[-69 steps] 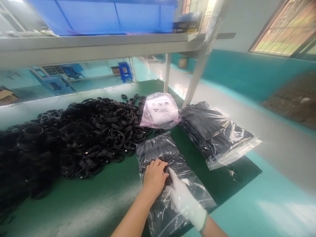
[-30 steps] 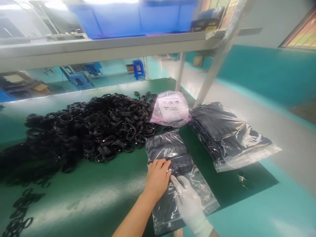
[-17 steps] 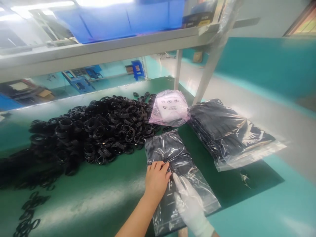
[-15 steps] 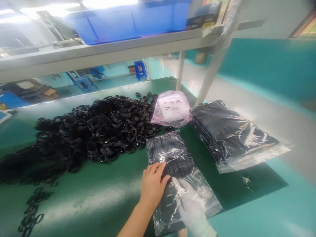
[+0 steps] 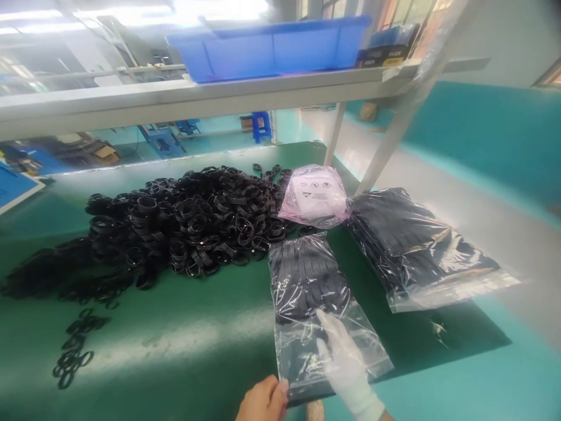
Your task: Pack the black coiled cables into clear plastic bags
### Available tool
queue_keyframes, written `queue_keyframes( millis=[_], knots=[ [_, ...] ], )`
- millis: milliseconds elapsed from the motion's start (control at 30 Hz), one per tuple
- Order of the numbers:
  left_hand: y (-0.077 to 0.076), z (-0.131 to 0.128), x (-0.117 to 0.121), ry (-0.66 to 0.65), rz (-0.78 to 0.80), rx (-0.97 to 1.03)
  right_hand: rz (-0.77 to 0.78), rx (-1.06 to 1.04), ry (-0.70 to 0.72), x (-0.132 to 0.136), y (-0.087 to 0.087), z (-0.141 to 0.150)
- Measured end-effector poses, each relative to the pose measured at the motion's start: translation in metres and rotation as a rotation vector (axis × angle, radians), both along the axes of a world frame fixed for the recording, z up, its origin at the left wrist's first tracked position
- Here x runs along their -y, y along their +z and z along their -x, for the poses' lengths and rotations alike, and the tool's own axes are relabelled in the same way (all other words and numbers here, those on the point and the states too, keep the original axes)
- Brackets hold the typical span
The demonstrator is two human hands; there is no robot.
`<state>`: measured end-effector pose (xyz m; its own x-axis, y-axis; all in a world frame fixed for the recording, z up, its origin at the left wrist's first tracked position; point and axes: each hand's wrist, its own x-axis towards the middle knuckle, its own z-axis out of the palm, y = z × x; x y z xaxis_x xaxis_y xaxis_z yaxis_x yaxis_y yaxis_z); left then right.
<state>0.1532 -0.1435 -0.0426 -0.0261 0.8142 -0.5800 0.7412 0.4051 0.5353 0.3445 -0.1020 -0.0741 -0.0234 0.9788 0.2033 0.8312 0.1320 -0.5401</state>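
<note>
A clear plastic bag (image 5: pixel 302 286) lies flat on the green table, with bundled black cables in its far half and a flat, unfilled near end. My left hand (image 5: pixel 263 400), bare, pinches the bag's near left corner between thumb and fingers. On the near half of the bag rests my right hand (image 5: pixel 344 356) in a white glove, its fingers apart and the index finger reaching toward the cables. Whether any fingertip is inside the bag I cannot tell. To the left spreads a big heap of coiled black cables (image 5: pixel 197 222).
Filled bags of black cables (image 5: pixel 412 245) are stacked at the right. A pink plastic bag (image 5: pixel 313 196) with a white printed packet stands behind my bag. Overhead runs a shelf (image 5: pixel 263 93) bearing a blue bin (image 5: pixel 280 52); its post (image 5: pixel 390 134) rises at the back right.
My left hand has drawn back from the cables in the bag to its near left corner and taken hold there. My right hand stays on the bag. The view has shifted slightly.
</note>
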Motion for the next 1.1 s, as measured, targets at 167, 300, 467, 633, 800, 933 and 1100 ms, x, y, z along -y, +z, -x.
queue_keyframes(
  millis=[167, 300, 467, 633, 800, 933, 1100],
  knots=[
    [0.052, -0.022, -0.053, -0.07, -0.533, -0.197, 0.04, 0.007, -0.045, 0.004, -0.002, -0.002],
    [0.05, -0.063, -0.103, -0.285, -0.717, -0.234, -0.033, 0.092, -0.021, 0.002, -0.007, 0.002],
    [0.034, -0.076, -0.124, -0.363, -0.606, -0.347, 0.026, 0.122, -0.018, -0.005, -0.008, 0.003],
    [0.036, -0.065, -0.127, -0.366, -0.536, -0.359, 0.081, 0.114, -0.058, -0.004, -0.018, 0.004],
    [0.035, -0.065, -0.128, -0.359, -0.531, -0.35, 0.105, 0.123, -0.05, -0.003, -0.017, 0.003],
    [0.03, -0.076, -0.129, -0.361, -0.568, -0.378, 0.092, 0.12, -0.04, -0.004, -0.009, 0.0],
    [0.048, -0.063, -0.12, -0.298, -0.573, -0.3, -0.096, 0.1, -0.057, 0.007, -0.016, -0.004]
  ],
)
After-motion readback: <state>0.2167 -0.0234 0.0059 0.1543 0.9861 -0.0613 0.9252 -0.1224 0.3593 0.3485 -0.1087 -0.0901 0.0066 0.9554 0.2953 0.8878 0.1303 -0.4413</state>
